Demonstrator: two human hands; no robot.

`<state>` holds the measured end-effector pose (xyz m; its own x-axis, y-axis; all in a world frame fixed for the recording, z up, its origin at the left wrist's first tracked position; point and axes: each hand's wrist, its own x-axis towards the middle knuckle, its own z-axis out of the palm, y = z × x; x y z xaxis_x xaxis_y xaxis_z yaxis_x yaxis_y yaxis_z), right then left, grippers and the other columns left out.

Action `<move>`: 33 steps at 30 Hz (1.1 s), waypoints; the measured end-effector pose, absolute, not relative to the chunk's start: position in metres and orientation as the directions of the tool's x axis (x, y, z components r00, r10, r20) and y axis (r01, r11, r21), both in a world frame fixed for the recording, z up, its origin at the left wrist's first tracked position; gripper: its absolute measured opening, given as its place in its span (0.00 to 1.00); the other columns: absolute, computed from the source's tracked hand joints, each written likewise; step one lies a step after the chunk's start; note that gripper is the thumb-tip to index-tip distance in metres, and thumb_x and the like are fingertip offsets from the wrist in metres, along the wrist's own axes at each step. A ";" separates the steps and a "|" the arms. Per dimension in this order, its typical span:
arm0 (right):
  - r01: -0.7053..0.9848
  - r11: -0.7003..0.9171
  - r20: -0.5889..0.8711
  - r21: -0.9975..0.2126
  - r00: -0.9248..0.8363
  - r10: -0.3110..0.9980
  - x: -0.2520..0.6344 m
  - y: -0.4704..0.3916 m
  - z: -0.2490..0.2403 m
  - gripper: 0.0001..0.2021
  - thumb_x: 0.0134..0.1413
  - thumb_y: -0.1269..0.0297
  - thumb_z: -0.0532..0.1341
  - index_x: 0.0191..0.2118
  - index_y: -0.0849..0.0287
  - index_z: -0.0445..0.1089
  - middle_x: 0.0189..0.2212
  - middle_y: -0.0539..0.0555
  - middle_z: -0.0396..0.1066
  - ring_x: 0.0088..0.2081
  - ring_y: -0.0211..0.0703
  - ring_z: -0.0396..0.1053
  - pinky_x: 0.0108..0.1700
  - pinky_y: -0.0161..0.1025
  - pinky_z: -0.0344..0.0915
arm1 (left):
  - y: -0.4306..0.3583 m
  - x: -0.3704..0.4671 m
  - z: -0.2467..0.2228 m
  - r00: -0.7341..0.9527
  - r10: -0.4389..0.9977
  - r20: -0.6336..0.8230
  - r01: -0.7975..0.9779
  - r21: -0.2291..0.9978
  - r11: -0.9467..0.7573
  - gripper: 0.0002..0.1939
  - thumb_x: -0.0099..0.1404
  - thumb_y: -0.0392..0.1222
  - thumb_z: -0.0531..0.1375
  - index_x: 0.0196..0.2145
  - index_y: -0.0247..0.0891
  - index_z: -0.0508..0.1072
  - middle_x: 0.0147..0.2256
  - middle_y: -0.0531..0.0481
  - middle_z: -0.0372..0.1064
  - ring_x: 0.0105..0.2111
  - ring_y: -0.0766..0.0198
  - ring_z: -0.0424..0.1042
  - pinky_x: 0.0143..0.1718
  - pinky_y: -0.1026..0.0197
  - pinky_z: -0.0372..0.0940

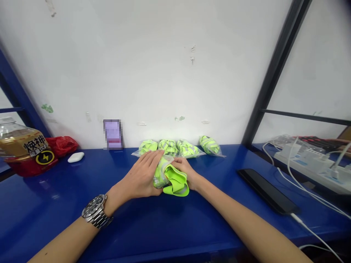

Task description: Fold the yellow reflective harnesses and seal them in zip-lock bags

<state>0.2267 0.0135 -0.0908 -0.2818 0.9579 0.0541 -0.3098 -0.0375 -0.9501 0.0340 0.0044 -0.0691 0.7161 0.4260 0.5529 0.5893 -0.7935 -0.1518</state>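
My left hand (142,175) is half open and bent round a clear bag (159,176), with my fingers over the top and my thumb low down. I think I hold it that way so the bag can't slip or roll. Bright green cloth (178,180) is in the bag, and a floppy loop of it sticks out toward me. My right hand (185,170) is partly closed, with its fingers bent in at the far right side of the cloth and bag. Some fingertips are hidden, so I can't tell how hard they pinch. It looks like one hand holds the bag and the other holds the cloth and the bag's opening.

The bundle is over the middle of the blue surface (123,233), between the front and back edges. I can't tell if it touches down.

Near the back edge, three full bags (168,147) sit side by side, and one more bag (210,145) lies a bit apart to the right. Back there, they are probably out of my hands' way. The black phone (267,190) lies toward the right edge, maybe so its white cord (315,233) can reach.
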 end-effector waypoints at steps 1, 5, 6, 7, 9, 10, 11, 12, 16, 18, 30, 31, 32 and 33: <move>-0.343 -0.072 0.045 -0.937 -0.321 0.946 0.227 0.011 -0.089 0.19 0.38 0.52 0.70 0.31 0.63 0.71 0.25 0.51 0.70 0.26 0.39 0.67 0.29 0.36 0.65 | 0.005 0.034 -0.071 0.682 0.440 0.584 0.613 -0.129 -0.779 0.49 0.52 0.50 0.62 0.64 0.31 0.43 0.58 0.30 0.56 0.58 0.41 0.59 0.56 0.41 0.59; -0.422 -0.149 0.108 -0.894 -0.528 0.842 0.234 0.004 -0.080 0.26 0.45 0.51 0.68 0.48 0.58 0.70 0.40 0.54 0.73 0.42 0.46 0.71 0.43 0.43 0.69 | 0.014 0.023 -0.073 0.537 0.533 0.654 0.723 -0.031 -0.690 0.49 0.52 0.49 0.62 0.63 0.29 0.43 0.57 0.28 0.56 0.56 0.39 0.61 0.52 0.41 0.64; -0.411 -0.122 0.140 -0.903 -0.551 0.823 0.234 0.003 -0.079 0.29 0.42 0.55 0.70 0.52 0.57 0.67 0.43 0.54 0.72 0.45 0.46 0.71 0.46 0.44 0.68 | 0.016 0.020 -0.073 0.520 0.556 0.649 0.736 -0.010 -0.677 0.50 0.50 0.48 0.63 0.63 0.29 0.42 0.57 0.28 0.55 0.56 0.39 0.61 0.52 0.41 0.64; -0.397 -0.073 0.175 -0.915 -0.552 0.815 0.235 0.003 -0.080 0.33 0.40 0.59 0.72 0.54 0.56 0.65 0.45 0.54 0.71 0.47 0.46 0.70 0.49 0.44 0.67 | 0.017 0.018 -0.073 0.510 0.574 0.641 0.743 0.008 -0.669 0.51 0.49 0.47 0.63 0.64 0.29 0.41 0.58 0.28 0.55 0.56 0.38 0.60 0.52 0.40 0.64; -0.362 0.064 0.252 -0.930 -0.501 0.828 0.233 0.006 -0.083 0.35 0.36 0.61 0.74 0.54 0.57 0.65 0.45 0.53 0.71 0.48 0.46 0.69 0.51 0.43 0.65 | 0.018 0.017 -0.074 0.511 0.583 0.632 0.737 0.026 -0.675 0.53 0.48 0.46 0.64 0.64 0.29 0.40 0.58 0.27 0.55 0.56 0.37 0.60 0.51 0.39 0.64; -0.339 0.138 0.291 -0.931 -0.458 0.840 0.232 0.008 -0.086 0.33 0.36 0.59 0.73 0.52 0.58 0.67 0.44 0.54 0.71 0.47 0.46 0.69 0.50 0.43 0.65 | 0.018 0.017 -0.075 0.519 0.575 0.632 0.729 0.024 -0.684 0.53 0.48 0.46 0.64 0.64 0.29 0.40 0.58 0.27 0.55 0.57 0.37 0.60 0.51 0.39 0.64; -0.309 0.199 0.320 -0.930 -0.417 0.851 0.230 0.010 -0.088 0.30 0.37 0.56 0.73 0.49 0.60 0.68 0.42 0.54 0.72 0.45 0.46 0.70 0.48 0.42 0.66 | 0.017 0.019 -0.077 0.525 0.564 0.637 0.723 0.017 -0.691 0.52 0.49 0.47 0.64 0.64 0.29 0.40 0.57 0.27 0.55 0.57 0.37 0.60 0.52 0.39 0.64; -0.272 0.239 0.332 -0.932 -0.378 0.864 0.229 0.013 -0.090 0.28 0.39 0.53 0.71 0.47 0.60 0.69 0.39 0.53 0.72 0.42 0.45 0.70 0.45 0.40 0.67 | 0.017 0.020 -0.078 0.530 0.552 0.644 0.717 0.006 -0.697 0.52 0.50 0.48 0.63 0.64 0.28 0.41 0.57 0.27 0.55 0.57 0.37 0.60 0.52 0.38 0.63; -0.159 0.235 0.270 -0.959 -0.262 0.926 0.226 0.017 -0.091 0.24 0.40 0.49 0.70 0.39 0.58 0.65 0.24 0.48 0.69 0.25 0.41 0.70 0.27 0.37 0.68 | 0.015 0.025 -0.081 0.547 0.514 0.661 0.707 -0.036 -0.706 0.50 0.53 0.51 0.63 0.64 0.28 0.42 0.57 0.27 0.56 0.56 0.38 0.60 0.54 0.39 0.62; -0.119 0.222 0.246 -0.968 -0.254 0.936 0.227 0.015 -0.088 0.23 0.39 0.50 0.70 0.36 0.57 0.62 0.21 0.46 0.67 0.22 0.40 0.68 0.24 0.37 0.68 | 0.013 0.027 -0.081 0.558 0.494 0.667 0.696 -0.051 -0.716 0.49 0.53 0.50 0.62 0.64 0.29 0.42 0.56 0.28 0.57 0.56 0.39 0.61 0.53 0.40 0.63; -0.153 0.142 0.195 -0.978 -0.424 0.884 0.216 -0.003 -0.091 0.20 0.35 0.64 0.70 0.37 0.59 0.66 0.31 0.48 0.67 0.29 0.36 0.66 0.27 0.31 0.66 | -0.001 0.033 -0.080 0.691 0.368 0.622 0.623 -0.255 -0.739 0.44 0.50 0.41 0.59 0.62 0.25 0.47 0.54 0.27 0.60 0.53 0.38 0.62 0.53 0.39 0.60; -0.138 0.146 0.189 -0.980 -0.393 0.900 0.214 -0.004 -0.091 0.20 0.35 0.65 0.69 0.37 0.59 0.65 0.30 0.47 0.67 0.28 0.35 0.65 0.26 0.31 0.64 | -0.002 0.033 -0.079 0.686 0.360 0.632 0.623 -0.254 -0.740 0.44 0.50 0.41 0.59 0.62 0.25 0.47 0.54 0.27 0.61 0.53 0.38 0.62 0.53 0.39 0.60; -0.117 0.153 0.185 -0.981 -0.365 0.912 0.213 -0.005 -0.092 0.20 0.35 0.66 0.69 0.37 0.58 0.64 0.28 0.46 0.66 0.27 0.35 0.63 0.24 0.30 0.63 | -0.003 0.034 -0.079 0.682 0.352 0.641 0.621 -0.254 -0.741 0.44 0.50 0.40 0.59 0.62 0.25 0.47 0.53 0.27 0.61 0.53 0.38 0.62 0.53 0.39 0.61; -0.090 0.165 0.186 -0.982 -0.348 0.919 0.212 -0.006 -0.092 0.19 0.35 0.67 0.68 0.37 0.58 0.63 0.26 0.45 0.65 0.25 0.34 0.62 0.22 0.29 0.60 | -0.004 0.034 -0.078 0.680 0.343 0.648 0.618 -0.255 -0.744 0.43 0.50 0.40 0.59 0.61 0.25 0.48 0.53 0.27 0.62 0.53 0.38 0.63 0.53 0.39 0.61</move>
<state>0.2117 -0.0055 -0.0918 -0.3478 0.9189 0.1864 -0.0896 0.1654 -0.9822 0.0344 -0.0043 -0.0780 0.6800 0.3432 0.6479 0.6181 -0.7436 -0.2548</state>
